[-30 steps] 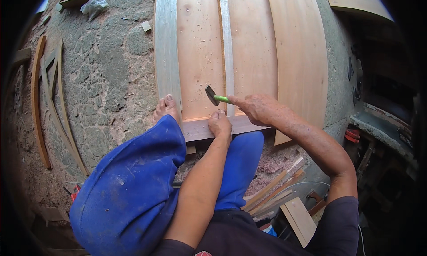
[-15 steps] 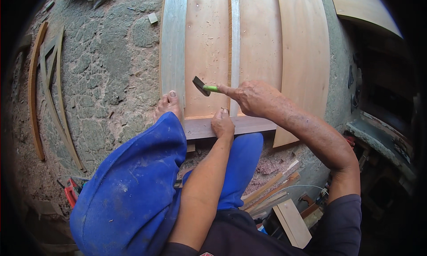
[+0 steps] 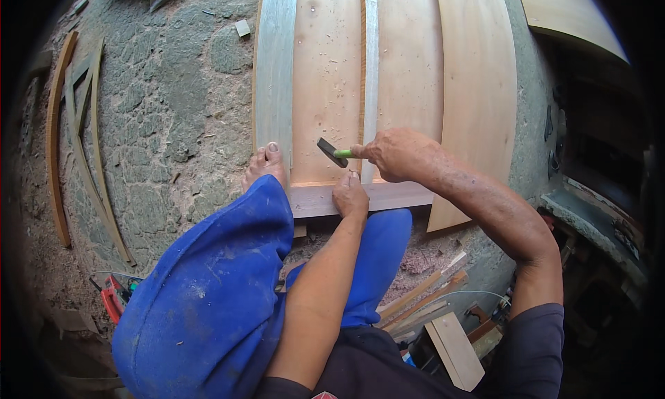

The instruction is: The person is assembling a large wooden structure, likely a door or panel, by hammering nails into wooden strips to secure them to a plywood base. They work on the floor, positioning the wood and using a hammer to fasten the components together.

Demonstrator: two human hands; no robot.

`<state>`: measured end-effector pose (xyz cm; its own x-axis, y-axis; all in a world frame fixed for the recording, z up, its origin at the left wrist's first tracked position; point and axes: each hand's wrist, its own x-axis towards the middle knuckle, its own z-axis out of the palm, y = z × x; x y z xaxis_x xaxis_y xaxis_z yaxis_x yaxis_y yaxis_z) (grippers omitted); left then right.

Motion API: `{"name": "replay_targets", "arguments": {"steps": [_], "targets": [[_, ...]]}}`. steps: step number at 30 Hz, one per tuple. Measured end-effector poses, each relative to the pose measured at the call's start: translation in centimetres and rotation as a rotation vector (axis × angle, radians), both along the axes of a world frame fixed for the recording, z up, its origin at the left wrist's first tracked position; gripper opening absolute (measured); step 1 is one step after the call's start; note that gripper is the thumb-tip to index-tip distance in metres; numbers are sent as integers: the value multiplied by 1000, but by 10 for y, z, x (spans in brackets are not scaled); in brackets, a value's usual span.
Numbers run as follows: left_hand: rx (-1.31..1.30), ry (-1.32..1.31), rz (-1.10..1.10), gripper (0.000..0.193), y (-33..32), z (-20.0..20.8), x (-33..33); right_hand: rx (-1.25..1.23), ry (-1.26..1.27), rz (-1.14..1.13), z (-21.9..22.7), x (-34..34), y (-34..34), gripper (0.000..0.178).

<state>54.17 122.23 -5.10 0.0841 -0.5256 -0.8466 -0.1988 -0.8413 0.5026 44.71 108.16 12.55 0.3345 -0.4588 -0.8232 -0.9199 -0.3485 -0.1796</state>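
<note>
My right hand point(image 3: 395, 154) is wrapped round the green handle of a hammer point(image 3: 332, 152), its dark head pointing left. The head hangs just above and to the left of my left hand's fingertips, apart from them. My left hand point(image 3: 351, 194) rests on the near crosspiece point(image 3: 398, 194) of a wooden panel frame, beside the lower end of the upright middle strip point(image 3: 370, 59). Its fingers are pinched together; what they hold, if anything, is too small to make out. Thin panels point(image 3: 325, 66) with scattered shavings lie inside the frame.
My bare foot point(image 3: 267, 165) presses on the pale left board point(image 3: 275, 66). A wide board point(image 3: 478, 87) lies along the right side. Curved strips point(image 3: 61, 136) lie on the rough floor at far left, near a red tool point(image 3: 111, 298). Wood offcuts point(image 3: 454, 347) are piled at lower right.
The hammer has come down and to the right, closer to my left fingertips. My left hand stays pinched at the crosspiece. The whole view has shifted slightly.
</note>
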Motion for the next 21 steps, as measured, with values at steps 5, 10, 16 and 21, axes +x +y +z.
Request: {"name": "replay_targets", "arguments": {"steps": [5, 10, 16, 21], "targets": [[-32, -8, -29, 31, -2, 2, 1, 24, 31, -134, 15, 5, 0, 60], [-63, -71, -19, 30, -1, 5, 1, 3, 11, -133, 13, 12, -6, 62], [-97, -132, -204, 30, -9, 22, 1, 23, 27, -71, 4, -5, 1, 49], [-151, -153, -350, 32, -14, 33, 7, -41, 9, -218, 5, -11, 10, 47]]}}
